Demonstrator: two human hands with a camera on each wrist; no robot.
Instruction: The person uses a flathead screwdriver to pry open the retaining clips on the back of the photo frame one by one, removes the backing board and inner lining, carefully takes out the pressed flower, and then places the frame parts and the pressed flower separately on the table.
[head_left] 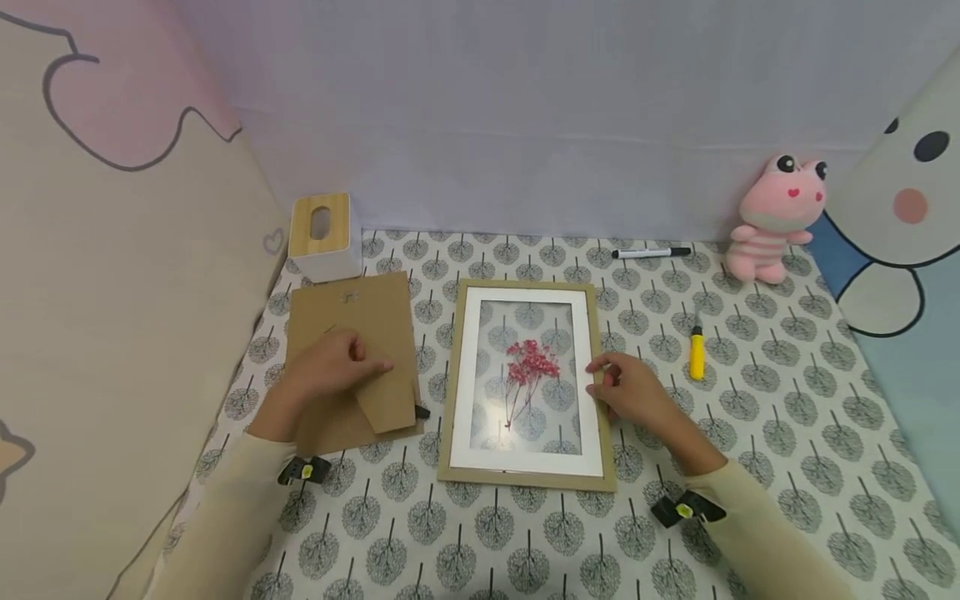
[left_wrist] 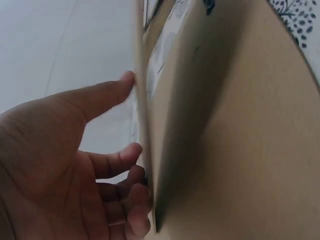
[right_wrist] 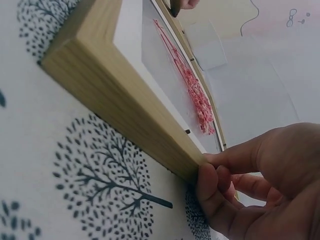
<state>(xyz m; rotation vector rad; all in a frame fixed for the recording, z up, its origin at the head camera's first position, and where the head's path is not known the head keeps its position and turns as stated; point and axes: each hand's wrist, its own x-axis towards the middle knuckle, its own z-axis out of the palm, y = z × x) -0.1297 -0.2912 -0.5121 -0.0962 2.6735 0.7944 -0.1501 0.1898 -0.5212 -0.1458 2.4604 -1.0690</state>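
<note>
At the left, a brown backing board [head_left: 348,300] lies with its stand leg [head_left: 386,404] raised off it. My left hand [head_left: 333,367] holds the leg, thumb and bent fingertips against it; in the left wrist view the leg [left_wrist: 142,115] shows edge-on, standing away from the board [left_wrist: 260,130]. In the middle lies a wooden picture frame [head_left: 525,481] with a white mat and clear pane, red dried flowers [head_left: 532,362] inside. My right hand [head_left: 633,387] pinches the frame's right side. In the right wrist view, thumb and fingers grip the frame edge [right_wrist: 135,110].
Right of the frame lies a yellow-handled tool [head_left: 697,354], its thin tip blurred. A black-and-white marker [head_left: 651,252] lies at the back, near a pink plush toy [head_left: 776,217]. A white tissue box [head_left: 324,237] with a wooden lid stands at back left. Tree-patterned cloth [head_left: 480,533] covers the table.
</note>
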